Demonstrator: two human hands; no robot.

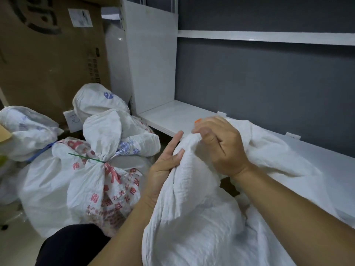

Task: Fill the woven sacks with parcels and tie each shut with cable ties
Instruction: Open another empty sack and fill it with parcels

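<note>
The gathered neck of a white woven sack [192, 189] is pinched at its top by the right hand [221, 146], whose fingers are curled round the bunched cloth. A small orange piece [197, 120], possibly the end of a cable tie, shows just above those fingers; what it is cannot be told for certain. The neck is supported from the left side by the left hand [165, 166], with the palm laid against the cloth, the thumb raised and the fingers mostly straight.

The sack stands in front of the person, and its loose upper cloth is draped onto the white shelf [172, 118] to the right. The weave is judged soft and crumpling, somewhat slippery, and the filled body is likely heavy; hold is best taken at the bunched neck, just below the pinch, where a tie would bite.

To the left, a tied sack with red print [92, 189] is closed by a green cable tie [86, 159]. Another sack [25, 131] bears a blue tie [40, 151], and a cardboard box [48, 50] stands behind.
</note>
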